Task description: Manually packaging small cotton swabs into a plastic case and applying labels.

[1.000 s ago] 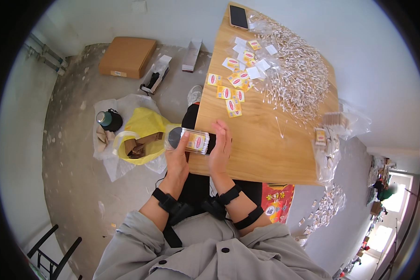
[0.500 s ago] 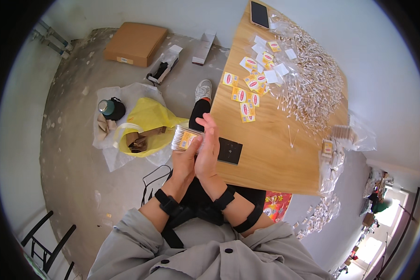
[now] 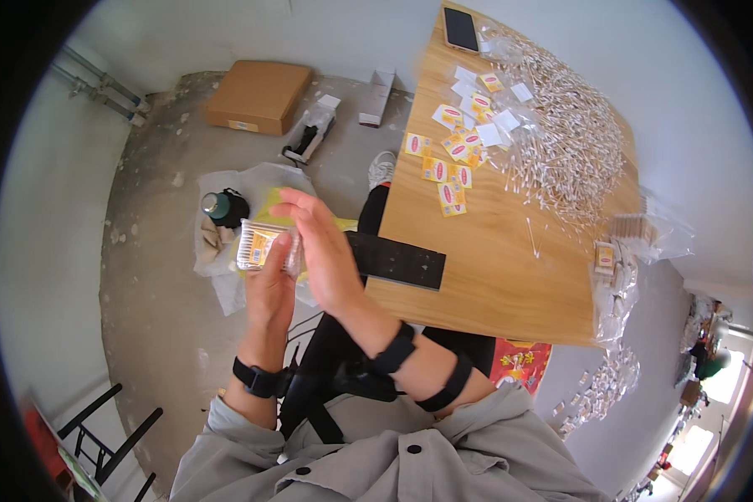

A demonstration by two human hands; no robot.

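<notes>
My left hand (image 3: pixel 268 293) is closed around a clear packet of cotton swabs (image 3: pixel 253 248) with a yellow card inside, its thumb lying over the front. Flat and stretched out, the fingers of my right hand (image 3: pixel 320 251) stand along the packet's right side; whether the palm touches it I cannot tell. Both hands are left of the wooden table (image 3: pixel 485 293), over the floor. Behind them, a yellow plastic bag (image 3: pixel 267 203) is mostly hidden. On the table lie several yellow-and-white cards (image 3: pixel 436 170) and a large heap of loose cotton swabs (image 3: pixel 565 142).
A black strip (image 3: pixel 400 261) juts past the table's left edge. A phone (image 3: pixel 460 30) lies at the far corner, filled packs (image 3: pixel 604 258) at the right edge. On the floor are a cardboard box (image 3: pixel 258 96), a green bottle (image 3: pixel 217 205) and a black metal frame (image 3: pixel 100 443).
Both hands have moved left, away from the table, carrying the packet of cotton swabs. My right hand now covers much of the yellow bag. The whole view has shifted slightly.
</notes>
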